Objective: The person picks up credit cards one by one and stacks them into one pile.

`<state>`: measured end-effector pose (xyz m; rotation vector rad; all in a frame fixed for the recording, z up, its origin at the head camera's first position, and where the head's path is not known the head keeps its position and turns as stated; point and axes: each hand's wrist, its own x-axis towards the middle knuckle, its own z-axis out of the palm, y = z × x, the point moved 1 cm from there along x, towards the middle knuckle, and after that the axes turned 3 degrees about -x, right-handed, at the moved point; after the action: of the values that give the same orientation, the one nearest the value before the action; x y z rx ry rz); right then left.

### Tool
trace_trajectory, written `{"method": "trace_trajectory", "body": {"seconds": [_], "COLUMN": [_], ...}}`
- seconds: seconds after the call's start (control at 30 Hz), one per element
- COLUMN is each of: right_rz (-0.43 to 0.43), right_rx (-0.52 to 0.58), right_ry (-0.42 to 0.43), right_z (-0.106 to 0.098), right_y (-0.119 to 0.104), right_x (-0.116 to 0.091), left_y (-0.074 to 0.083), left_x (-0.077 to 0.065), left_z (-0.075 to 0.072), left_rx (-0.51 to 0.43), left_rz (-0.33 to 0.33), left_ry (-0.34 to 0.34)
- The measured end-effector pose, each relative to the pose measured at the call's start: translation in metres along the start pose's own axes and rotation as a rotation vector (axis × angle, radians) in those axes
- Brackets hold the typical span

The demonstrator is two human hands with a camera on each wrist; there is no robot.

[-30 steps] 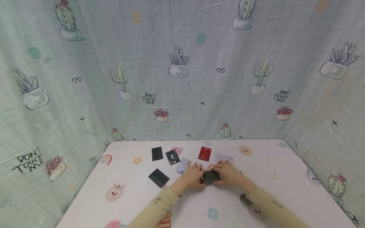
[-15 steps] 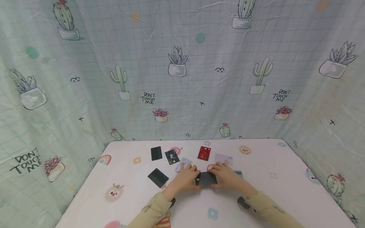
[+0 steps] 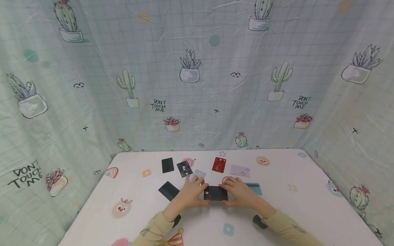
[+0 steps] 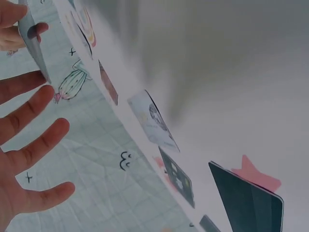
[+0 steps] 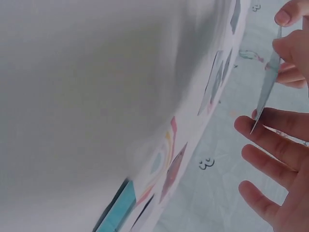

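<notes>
Between both hands, a black card [image 3: 215, 193] with a small chip at its left end is held above the table in the head view. My left hand [image 3: 191, 193] pinches its left end, and my right hand [image 3: 237, 193] pinches its right end. Both wrist views show the card nearly edge-on, as a thin grey sliver [image 4: 34, 43] in the left one. The remaining fingers of each hand are spread away from it. Beyond the left hand lies a pale card [image 3: 198, 173], partly covered by the fingers. A blue card [image 3: 254, 188] lies just behind the right wrist.
Several more cards lie flat on the white patterned table [image 3: 277, 205]: a red VIP card [image 3: 219, 165], a purple card [image 3: 240, 171], a black VIP card [image 3: 184, 168] and two plain black ones, one farther back [image 3: 167, 165] and one nearer [image 3: 168, 190]. Patterned cloth [image 3: 191, 102] hangs around the table.
The black card has moved left, and its printed face with the chip now shows more fully. Both hands have shifted left, uncovering the blue card at the right.
</notes>
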<state>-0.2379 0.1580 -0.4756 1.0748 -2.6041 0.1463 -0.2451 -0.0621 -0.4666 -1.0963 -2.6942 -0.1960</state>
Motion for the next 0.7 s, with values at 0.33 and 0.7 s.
{"method": "trace_trajectory", "body": {"seconds": [0.33,0.7], "right_rz": [0.002,-0.061], "right_rx": [0.034,0.003], "right_ry": [-0.009,0.022], "right_z": [-0.010,-0.001], "right_y": [-0.011,-0.022], "right_x": [0.003,0.002], "left_y": [0.001,0.005], "left_x": [-0.012,-0.031], "left_z": [0.001,-0.003], "left_rx": [-0.006,0.049], "left_rz": [0.024,0.009], "left_ry": [-0.028,-0.054]}}
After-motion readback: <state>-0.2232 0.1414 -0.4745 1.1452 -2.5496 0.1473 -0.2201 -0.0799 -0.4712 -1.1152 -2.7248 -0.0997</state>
